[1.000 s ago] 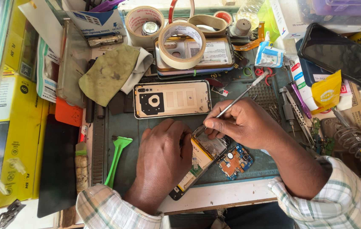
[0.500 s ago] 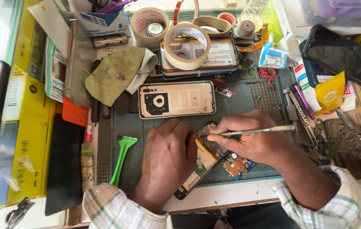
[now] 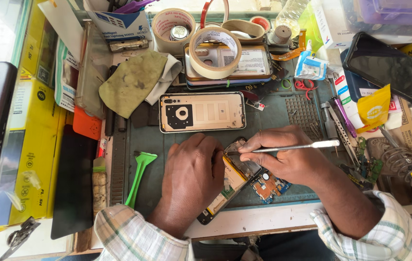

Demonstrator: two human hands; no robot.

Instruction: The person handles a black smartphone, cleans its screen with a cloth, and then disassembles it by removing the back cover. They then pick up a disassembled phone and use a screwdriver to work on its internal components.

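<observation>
The left hand [image 3: 192,176] is pressing flat on the opened phone [image 3: 230,181], pinning it to the green mat [image 3: 273,111] so it cannot slide. The right hand [image 3: 283,159] is pinching a thin metal tool [image 3: 295,146], its tip resting inside the phone's top end. The phone's removed back cover [image 3: 202,112] is lying just above, out of the way.

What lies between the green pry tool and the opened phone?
In the head view, the left hand lies between the green pry tool and the opened phone, pressing on the phone.
</observation>
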